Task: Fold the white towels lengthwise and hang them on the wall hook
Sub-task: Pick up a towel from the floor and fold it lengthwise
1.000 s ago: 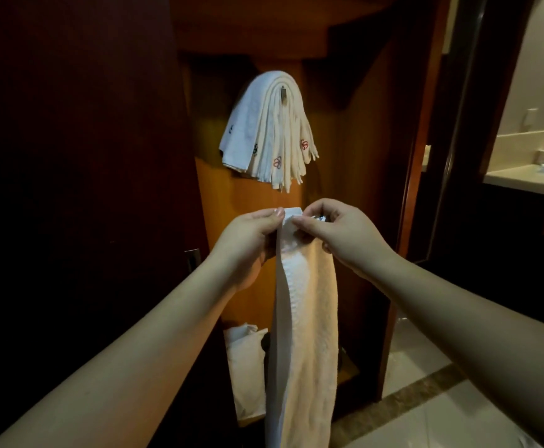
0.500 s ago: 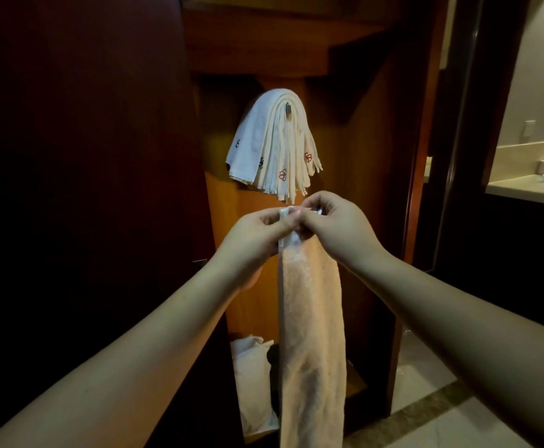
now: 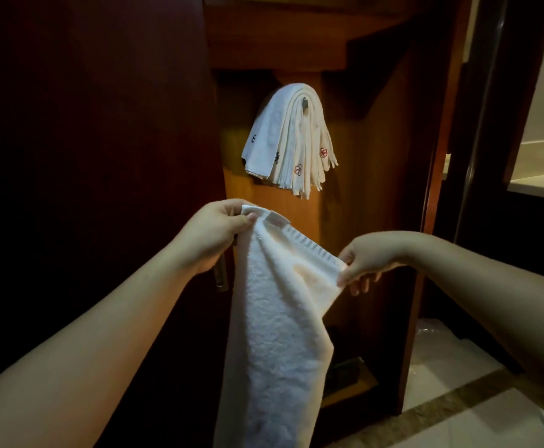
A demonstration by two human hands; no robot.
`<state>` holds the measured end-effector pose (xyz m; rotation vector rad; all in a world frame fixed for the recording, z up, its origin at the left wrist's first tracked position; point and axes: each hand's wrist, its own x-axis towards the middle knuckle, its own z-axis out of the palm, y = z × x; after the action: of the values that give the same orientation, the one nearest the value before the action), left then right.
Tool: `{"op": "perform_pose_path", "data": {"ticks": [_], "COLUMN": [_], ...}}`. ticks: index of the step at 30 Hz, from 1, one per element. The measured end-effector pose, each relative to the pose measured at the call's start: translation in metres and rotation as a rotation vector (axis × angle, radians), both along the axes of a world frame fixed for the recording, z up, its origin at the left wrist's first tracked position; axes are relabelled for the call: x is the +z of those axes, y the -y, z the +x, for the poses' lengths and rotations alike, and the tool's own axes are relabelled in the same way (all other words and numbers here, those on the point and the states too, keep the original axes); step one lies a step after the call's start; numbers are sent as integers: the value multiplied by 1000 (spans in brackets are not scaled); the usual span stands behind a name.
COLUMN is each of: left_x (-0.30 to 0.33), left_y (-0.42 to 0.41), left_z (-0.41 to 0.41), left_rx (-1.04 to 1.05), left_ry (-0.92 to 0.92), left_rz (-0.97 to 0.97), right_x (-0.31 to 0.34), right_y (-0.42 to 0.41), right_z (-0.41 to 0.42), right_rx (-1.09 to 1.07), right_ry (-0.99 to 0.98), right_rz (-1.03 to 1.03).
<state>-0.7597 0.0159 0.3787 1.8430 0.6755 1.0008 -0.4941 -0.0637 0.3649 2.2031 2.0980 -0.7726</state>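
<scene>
A white towel point(image 3: 277, 324) hangs down in front of me, held by its top hem. My left hand point(image 3: 215, 234) pinches the hem's left corner and my right hand point(image 3: 366, 260) pinches its right corner, lower and to the right, so the hem slants and the towel spreads partly open. Above them, several folded white towels point(image 3: 288, 140) with small embroidered marks drape over a wall hook point(image 3: 305, 103) on the wooden back panel.
A dark wooden door point(image 3: 102, 156) stands at the left with a metal handle point(image 3: 220, 276) behind my left wrist. A wooden frame point(image 3: 439, 156) borders the right. Tiled floor point(image 3: 458, 399) lies at lower right. A bathroom counter point(image 3: 539, 185) shows at far right.
My hands were together at the top of the narrow folded towel. Now they have drawn apart, the right hand moving down and right, opening the hem out.
</scene>
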Motion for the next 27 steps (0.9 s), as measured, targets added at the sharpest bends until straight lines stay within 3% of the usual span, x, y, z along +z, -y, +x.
{"op": "perform_pose_path", "data": {"ticks": [3, 5, 7, 14, 18, 22, 27], "left_x": [-6, -11, -15, -29, -33, -42, -49], "left_y": [-9, -12, -13, -5, -1, 6, 18], "left_z": [-20, -30, -39, -50, -46, -33, -20], "left_rx": [123, 184, 210, 236, 247, 232, 260], "left_ry": [-128, -186, -157, -49, 46, 78, 134], "left_rz": [81, 132, 132, 136, 76, 62, 76], "right_x": [2, 9, 11, -25, -45, -65, -82], "right_y": [4, 8, 11, 9, 4, -5, -6], "right_z": [3, 2, 1, -10, -14, -22, -23], "right_rx": [-24, -12, -18, -129, -271, -463, -447], "right_ry": [86, 215, 194, -224, -769, -613, -590], "right_rz": [67, 233, 415, 852, 983, 1237, 1407]}}
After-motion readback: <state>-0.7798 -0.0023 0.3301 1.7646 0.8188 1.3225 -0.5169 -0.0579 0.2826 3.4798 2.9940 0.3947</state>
